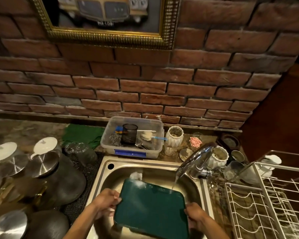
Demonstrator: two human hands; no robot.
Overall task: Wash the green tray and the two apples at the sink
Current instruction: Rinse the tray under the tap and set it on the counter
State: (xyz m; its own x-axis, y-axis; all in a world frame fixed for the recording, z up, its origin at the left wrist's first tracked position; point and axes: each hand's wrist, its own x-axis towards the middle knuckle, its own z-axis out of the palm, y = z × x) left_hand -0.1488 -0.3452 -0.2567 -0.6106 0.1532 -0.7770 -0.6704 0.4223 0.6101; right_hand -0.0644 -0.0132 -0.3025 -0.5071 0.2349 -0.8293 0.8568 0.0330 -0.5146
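The green tray [151, 211] is held over the sink [104, 171], tilted toward the camera, with the stream from the faucet [195, 159] striking its far right corner at about one o'clock on its face. The left hand [105, 202] grips the tray's left edge near nine o'clock, fingers curled round the rim; the right hand [196, 216] grips the right edge near four o'clock in the same way.

The step in hand looks like rinsing the tray; the apples have not been reached. The next move probably calls for turning or tipping the tray so water runs across the rest of its surface, keeping both grips firm since the wet plastic is likely slippery, and then finding somewhere to set it down, perhaps the wire dish rack [266, 204] at three o'clock from the sink.

Behind the sink at twelve o'clock sits a clear plastic box [131, 137] of brushes and scrubbers, with a green cloth [83, 135] beside it at eleven.

No apples show anywhere; they may lie under the tray or out of view. The tray's near edge and both forearms are cut off at the bottom. A pale object [136, 175] in the basin past the tray's far corner is too blurred to identify.
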